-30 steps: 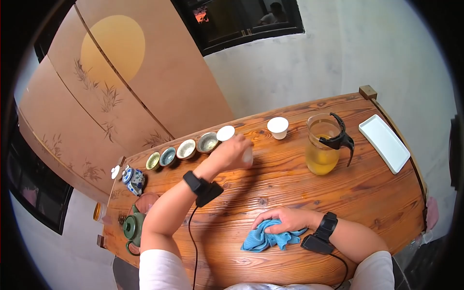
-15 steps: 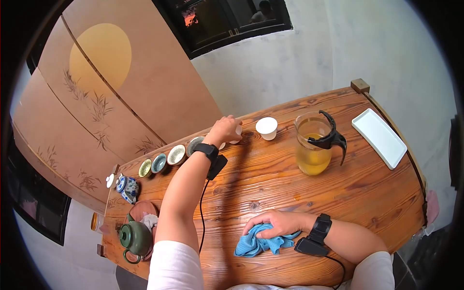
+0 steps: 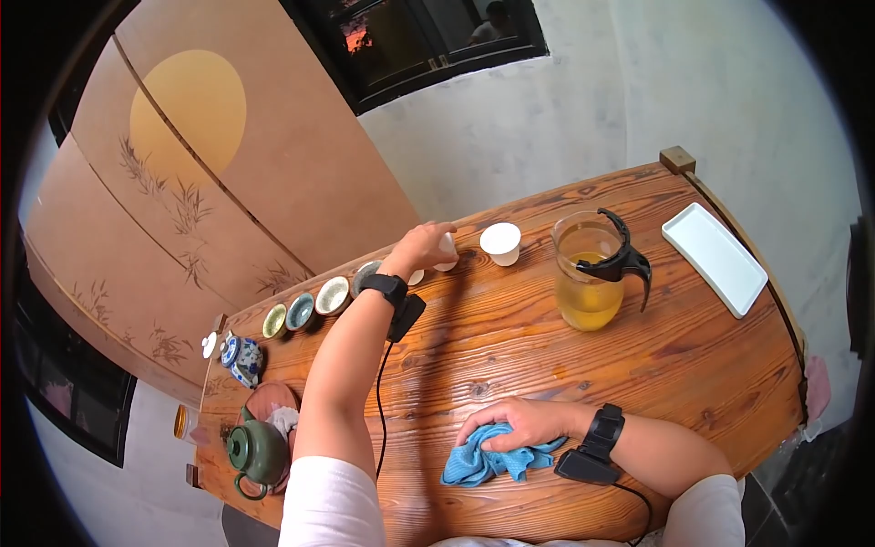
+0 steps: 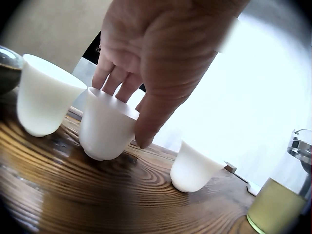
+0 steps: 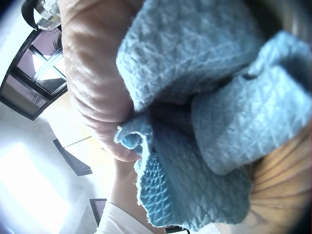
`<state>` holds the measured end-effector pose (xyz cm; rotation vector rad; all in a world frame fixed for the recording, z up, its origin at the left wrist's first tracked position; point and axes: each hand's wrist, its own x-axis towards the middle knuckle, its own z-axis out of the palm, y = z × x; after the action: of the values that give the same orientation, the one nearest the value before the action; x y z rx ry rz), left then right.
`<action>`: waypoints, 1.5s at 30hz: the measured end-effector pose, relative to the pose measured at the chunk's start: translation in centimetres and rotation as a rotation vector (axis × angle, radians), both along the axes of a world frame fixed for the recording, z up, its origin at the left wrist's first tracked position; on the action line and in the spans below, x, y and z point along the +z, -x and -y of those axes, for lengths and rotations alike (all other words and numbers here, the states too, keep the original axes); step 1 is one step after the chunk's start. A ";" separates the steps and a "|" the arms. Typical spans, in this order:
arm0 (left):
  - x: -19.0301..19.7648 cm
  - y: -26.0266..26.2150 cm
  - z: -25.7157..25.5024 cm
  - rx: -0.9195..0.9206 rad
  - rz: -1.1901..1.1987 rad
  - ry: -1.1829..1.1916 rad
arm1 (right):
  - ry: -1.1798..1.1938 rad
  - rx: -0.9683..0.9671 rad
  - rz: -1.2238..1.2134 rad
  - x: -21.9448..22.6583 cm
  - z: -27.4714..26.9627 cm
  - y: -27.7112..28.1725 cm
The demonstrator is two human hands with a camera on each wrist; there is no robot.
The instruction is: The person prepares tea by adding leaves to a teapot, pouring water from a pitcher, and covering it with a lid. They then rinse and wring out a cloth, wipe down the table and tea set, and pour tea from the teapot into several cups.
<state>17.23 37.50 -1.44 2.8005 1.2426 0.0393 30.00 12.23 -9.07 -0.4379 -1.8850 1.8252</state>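
At the far edge, my left hand (image 3: pixel 422 249) has its thumb and fingers about the rim of a white cup (image 3: pixel 447 252). The left wrist view shows this cup (image 4: pixel 105 129) upright at table level, thumb on its right side and fingers at the far rim. A second white cup (image 4: pixel 46 100) stands close on its left, and a third (image 4: pixel 192 170) stands apart on the right. Near the front edge, my right hand (image 3: pixel 529 424) grips a crumpled blue cloth (image 3: pixel 492 459) on the table; folds of the cloth (image 5: pixel 195 180) fill much of the right wrist view.
Right of the cups stands a glass pitcher (image 3: pixel 588 292) of yellow liquid with a black handle, then a white tray (image 3: pixel 715 260). Several patterned bowls, such as a blue one (image 3: pixel 301 312), line the far left edge. A blue-and-white pot (image 3: pixel 241 358) and green teapot (image 3: pixel 258 451) stand left.
My left hand has carried the white cup away from me into the row at the far edge. My right hand keeps its grip on the cloth. The head view has shifted slightly.
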 end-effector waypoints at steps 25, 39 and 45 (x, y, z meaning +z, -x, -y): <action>-0.6 -5.1 1.8 -0.157 0.124 -0.010 | -0.016 -0.009 0.011 0.2 0.0 0.0; -1.0 -3.7 0.5 0.035 0.030 -0.102 | 0.072 0.026 0.011 0.3 -0.1 -0.1; 0.7 0.0 4.9 -0.089 0.371 -0.147 | 0.044 0.014 -0.005 -0.1 -0.1 0.0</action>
<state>17.23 32.64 -0.69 2.7852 1.0632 0.6367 29.97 12.33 -9.21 -0.4363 -1.8517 1.8781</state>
